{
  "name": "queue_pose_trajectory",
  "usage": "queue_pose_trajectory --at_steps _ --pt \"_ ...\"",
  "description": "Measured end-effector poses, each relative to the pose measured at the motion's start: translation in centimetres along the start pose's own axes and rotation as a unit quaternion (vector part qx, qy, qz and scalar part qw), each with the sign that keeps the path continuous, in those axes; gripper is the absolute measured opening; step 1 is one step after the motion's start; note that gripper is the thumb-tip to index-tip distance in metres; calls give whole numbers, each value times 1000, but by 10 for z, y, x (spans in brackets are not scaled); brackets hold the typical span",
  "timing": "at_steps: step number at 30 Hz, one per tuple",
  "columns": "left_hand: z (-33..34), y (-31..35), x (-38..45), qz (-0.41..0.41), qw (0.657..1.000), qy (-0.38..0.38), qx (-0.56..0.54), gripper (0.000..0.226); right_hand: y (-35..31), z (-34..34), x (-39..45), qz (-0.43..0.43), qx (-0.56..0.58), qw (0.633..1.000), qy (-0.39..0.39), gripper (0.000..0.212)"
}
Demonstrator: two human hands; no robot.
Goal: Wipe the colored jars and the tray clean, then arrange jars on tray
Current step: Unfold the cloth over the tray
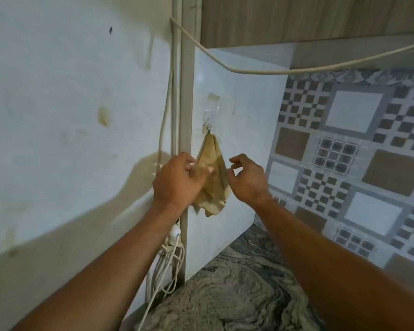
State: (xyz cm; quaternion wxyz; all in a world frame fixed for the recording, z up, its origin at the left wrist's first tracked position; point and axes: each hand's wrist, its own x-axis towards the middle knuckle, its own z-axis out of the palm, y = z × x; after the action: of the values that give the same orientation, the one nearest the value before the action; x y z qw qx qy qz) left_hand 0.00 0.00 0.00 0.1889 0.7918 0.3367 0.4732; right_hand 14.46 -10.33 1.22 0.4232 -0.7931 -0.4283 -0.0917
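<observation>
A beige cloth hangs by one corner from a small metal hook on a clear adhesive pad stuck to the white wall panel. My left hand is at the cloth's left edge, its fingers touching the fabric. My right hand hovers just right of the cloth with fingers curled and apart, holding nothing. No jars and no tray are in view.
A marbled grey countertop runs below. Patterned tiles cover the wall at right. A white cable sags across the top, and more cables with a plug hang beside the vertical trim at left. A wooden cabinet is overhead.
</observation>
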Motion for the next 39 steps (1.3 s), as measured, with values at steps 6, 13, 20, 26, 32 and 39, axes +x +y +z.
queue_pose_trajectory --at_steps 6,13,20,26,32,39 --pt "26 -5 3 13 1000 -6 -18 18 -16 17 32 57 -6 997 -44 16" --pt "-3 10 20 41 992 47 -107 16 -17 -18 37 12 48 996 68 11" --pt "-46 38 45 33 971 -130 -196 15 -14 -82 19 -26 105 993 40 10" --pt "-46 51 29 54 939 -277 -195 22 8 -120 -34 43 237 967 -86 11" --pt "-43 69 7 142 928 -317 -137 41 33 -158 -90 67 279 951 -110 14" --pt "-41 106 -29 159 848 -473 -177 33 52 -209 -135 101 215 957 -166 43"
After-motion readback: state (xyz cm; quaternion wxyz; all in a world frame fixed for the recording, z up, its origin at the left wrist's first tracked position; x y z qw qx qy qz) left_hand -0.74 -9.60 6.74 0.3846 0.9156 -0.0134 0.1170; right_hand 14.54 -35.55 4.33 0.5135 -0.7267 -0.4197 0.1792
